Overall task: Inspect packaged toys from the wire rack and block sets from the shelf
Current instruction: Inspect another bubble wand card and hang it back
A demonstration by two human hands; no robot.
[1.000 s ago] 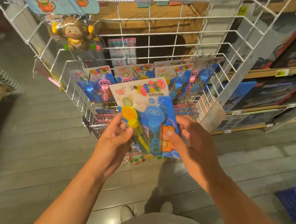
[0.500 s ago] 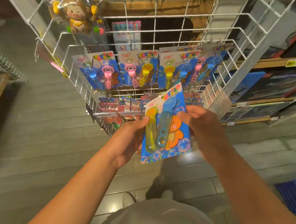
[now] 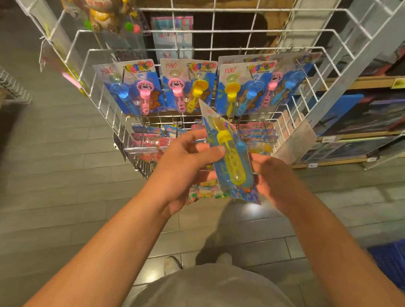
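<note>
A blister-packed bubble wand toy (image 3: 230,155), blue card with a yellow and a blue wand, is turned edge-on and tilted between my hands. My left hand (image 3: 183,166) grips its left edge, thumb on the front near the yellow wand. My right hand (image 3: 274,180) holds the right side from behind, its fingers partly hidden by the card. Behind them stands the white wire rack (image 3: 229,28) with several like bubble wand packs (image 3: 189,87) hanging in a row. Block sets (image 3: 371,117) lie on the wooden shelf at right.
A bagged monkey toy (image 3: 101,5) hangs at the rack's upper left. More flat toy packs (image 3: 149,140) hang on a lower rack row. A blue crate (image 3: 397,260) sits on the grey floor at right. Another wire rack edge (image 3: 2,82) is at far left.
The pack has dropped lower and rotated from face-on to nearly edge-on, both hands turning it. The view has tilted down, so the rack's upper row slid out of frame.
</note>
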